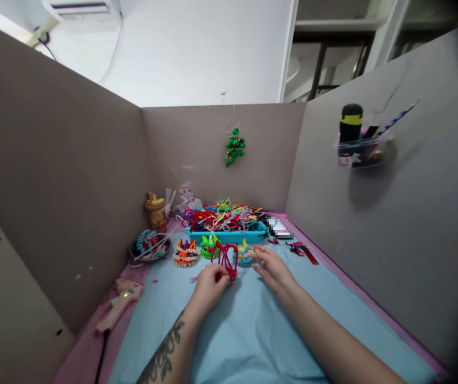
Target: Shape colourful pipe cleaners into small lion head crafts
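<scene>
My left hand [211, 282] pinches the base of a red pipe-cleaner piece [225, 257], whose bent loops stand up from a small ring. To its right, my right hand [269, 265] has its fingers apart and holds nothing. The fingertips are close to a blue and yellow pipe-cleaner figure [243, 256]; whether they touch it I cannot tell. Behind the red piece sits a green pipe-cleaner figure [209, 247]. An orange, white and purple figure [185, 253] stands to the left.
A blue tray [229, 237] heaped with pipe cleaners is at the back. At left are a dark bowl [151, 259] and a pink glue gun [120, 306] with a lit green light. A phone [280, 227] lies at the right. Grey partitions [332, 213] enclose the table.
</scene>
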`<state>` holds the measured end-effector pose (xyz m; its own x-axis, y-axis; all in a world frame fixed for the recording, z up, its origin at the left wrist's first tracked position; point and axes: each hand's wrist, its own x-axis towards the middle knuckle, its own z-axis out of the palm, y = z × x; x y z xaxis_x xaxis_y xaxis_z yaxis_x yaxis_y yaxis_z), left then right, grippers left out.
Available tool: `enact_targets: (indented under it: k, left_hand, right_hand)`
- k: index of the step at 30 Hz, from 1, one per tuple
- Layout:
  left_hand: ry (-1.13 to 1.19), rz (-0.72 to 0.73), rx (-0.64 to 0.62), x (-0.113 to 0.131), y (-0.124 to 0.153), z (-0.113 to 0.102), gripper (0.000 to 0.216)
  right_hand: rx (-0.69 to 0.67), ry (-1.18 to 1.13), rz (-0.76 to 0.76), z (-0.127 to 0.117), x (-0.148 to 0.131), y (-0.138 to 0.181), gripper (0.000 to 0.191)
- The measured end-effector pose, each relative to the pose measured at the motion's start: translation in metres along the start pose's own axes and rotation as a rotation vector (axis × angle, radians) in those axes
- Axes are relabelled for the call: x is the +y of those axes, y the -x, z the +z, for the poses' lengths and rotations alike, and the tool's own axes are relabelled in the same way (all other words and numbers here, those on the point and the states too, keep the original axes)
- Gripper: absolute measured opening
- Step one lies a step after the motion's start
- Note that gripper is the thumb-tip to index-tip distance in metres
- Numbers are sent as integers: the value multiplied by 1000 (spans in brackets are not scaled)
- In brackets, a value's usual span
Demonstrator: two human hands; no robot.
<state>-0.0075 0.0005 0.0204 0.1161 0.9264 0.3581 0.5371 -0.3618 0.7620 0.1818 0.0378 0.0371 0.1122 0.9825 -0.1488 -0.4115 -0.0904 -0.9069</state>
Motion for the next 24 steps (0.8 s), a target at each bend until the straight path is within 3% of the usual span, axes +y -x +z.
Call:
enact_targets:
  k: [3,9,14,17,20,24]
  left_hand:
    - [-26,47,13,4,0,-1,8]
    - [-16,28,65,6,0,-5,7]
    - [1,3,104,2,1,-6,12]
    - [10,6,156,0,1,-4,27]
    - [22,20,206,-1,0,-1,42]
    - [42,15,237,0,0,1,53]
  right_hand:
    - [5,177,-93,1,-13,-22,26]
    - [15,613,-477,31,-12,-82,22]
    - [60,686,-538,51,-6,-124,18]
    - [110,729,-554,54,-8,-142,18]
    - [131,756,-574,59,-20,-157,22]
    - [62,756,-592,83,-42,-178,28]
